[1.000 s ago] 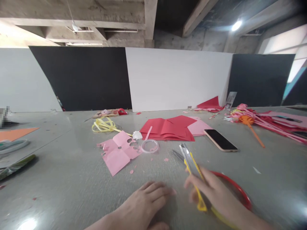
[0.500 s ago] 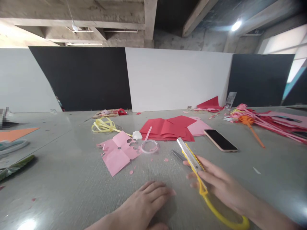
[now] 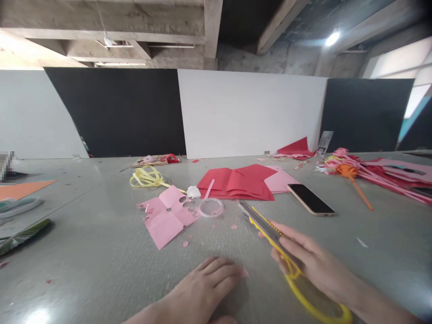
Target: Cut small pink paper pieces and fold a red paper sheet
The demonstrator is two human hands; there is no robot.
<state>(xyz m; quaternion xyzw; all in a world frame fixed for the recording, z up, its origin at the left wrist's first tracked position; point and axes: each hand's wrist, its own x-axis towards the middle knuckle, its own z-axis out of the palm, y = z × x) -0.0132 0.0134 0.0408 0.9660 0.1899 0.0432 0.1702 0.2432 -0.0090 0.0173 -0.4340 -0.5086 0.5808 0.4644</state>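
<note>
My left hand [image 3: 202, 290] lies flat on the grey table [image 3: 84, 252], palm down and fingers together, with a small pink scrap at its fingertips. My right hand [image 3: 312, 265] grips a yellow and metal utility knife [image 3: 261, 221] that points up and left, its tip low over the table near a clear tape ring [image 3: 211, 207]. A yellow loop [image 3: 317, 310] curves under my right wrist. A pink sheet of paper [image 3: 167, 216] with cut-out holes lies left of the ring.
Folded red paper sheets [image 3: 236, 182] and a phone [image 3: 310, 200] lie beyond the knife. Yellow ribbon [image 3: 146, 176] sits at the back left, an orange sheet [image 3: 20, 189] at the far left, a pile of pink and red strips [image 3: 388, 175] at the right. Panels stand behind.
My right hand has lowered the knife from a raised tilt to nearly flat over the table, its tip moving left toward the tape ring. My left hand has stayed put.
</note>
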